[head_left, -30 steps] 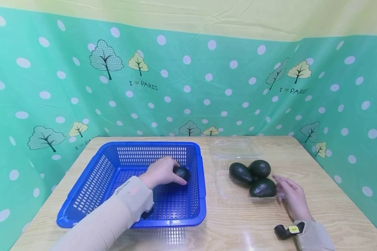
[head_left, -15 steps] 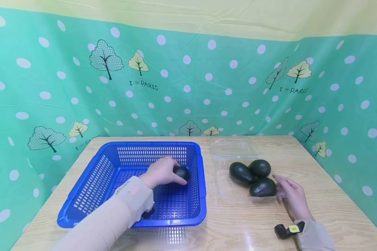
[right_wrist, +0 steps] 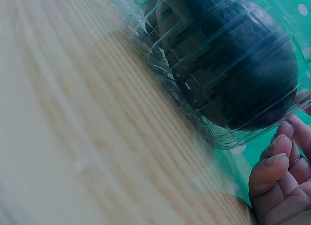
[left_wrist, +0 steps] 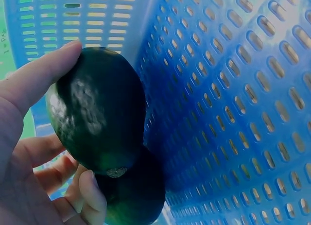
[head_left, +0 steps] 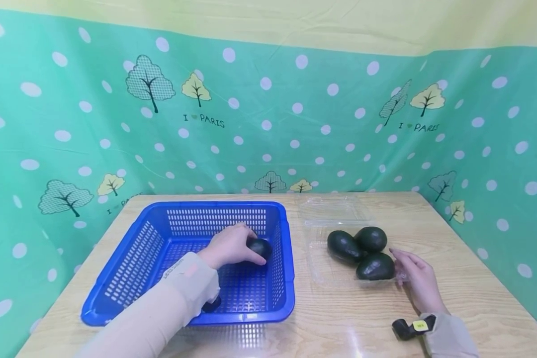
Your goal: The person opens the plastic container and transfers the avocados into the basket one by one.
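Note:
In the blue basket [head_left: 246, 318], my left hand [head_left: 230, 246] grips a dark green avocado [left_wrist: 97, 108], thumb on one side and fingers curled on the other. A second avocado [left_wrist: 138, 191] shows just beneath it in the left wrist view. Three dark avocados lie together in a clear plastic clamshell container [head_left: 315, 268]: one at left [head_left: 343, 247], one behind [head_left: 371, 239] and one in front [head_left: 375, 267]. My right hand [head_left: 416, 276] holds the container's right edge between thumb and curled fingers, close beside the front avocado.
The container's hinged lid [head_left: 333, 208] lies folded back toward the far edge of the wooden table [head_left: 331, 328]. A green dotted curtain [head_left: 268, 124] hangs behind and along both sides. The basket's tall slotted wall [left_wrist: 233, 89] stands right beside my left hand.
Both hands keep their places, the left on the avocado and the right at the container's edge. Only the head view shifts very slightly.

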The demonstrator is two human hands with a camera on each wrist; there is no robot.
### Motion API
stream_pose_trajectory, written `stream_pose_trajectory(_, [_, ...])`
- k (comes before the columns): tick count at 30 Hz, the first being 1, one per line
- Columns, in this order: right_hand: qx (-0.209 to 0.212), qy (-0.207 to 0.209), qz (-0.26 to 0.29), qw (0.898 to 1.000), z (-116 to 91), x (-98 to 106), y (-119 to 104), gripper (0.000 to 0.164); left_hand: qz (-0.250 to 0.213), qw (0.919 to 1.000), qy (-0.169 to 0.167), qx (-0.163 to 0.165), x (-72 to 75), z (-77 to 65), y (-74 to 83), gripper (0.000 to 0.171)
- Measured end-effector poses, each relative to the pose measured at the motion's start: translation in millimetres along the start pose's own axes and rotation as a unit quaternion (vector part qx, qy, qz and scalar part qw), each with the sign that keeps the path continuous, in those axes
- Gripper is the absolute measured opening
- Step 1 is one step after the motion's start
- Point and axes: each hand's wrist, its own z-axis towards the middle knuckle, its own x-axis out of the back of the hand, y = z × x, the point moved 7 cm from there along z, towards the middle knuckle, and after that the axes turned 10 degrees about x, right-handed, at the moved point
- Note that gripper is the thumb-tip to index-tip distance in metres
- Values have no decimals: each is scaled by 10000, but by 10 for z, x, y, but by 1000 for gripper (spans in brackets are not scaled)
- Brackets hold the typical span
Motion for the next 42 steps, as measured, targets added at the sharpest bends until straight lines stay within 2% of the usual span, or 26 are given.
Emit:
stream_pose_trajectory(13, [-60, 20, 21, 10000, 2, -9, -13, 15, 83, 9999, -70, -29, -2, -3, 1, 68])
stream_pose_trajectory(22, [40, -24, 19, 10000, 13, -8, -9, 16, 132, 9999, -59, -94, 7, -14, 8, 66])
stream_pose_trajectory(42, [-8, -15, 38, 10000, 24, -1, 13, 18, 334, 9994, -75, -93, -23, -4, 5, 67])
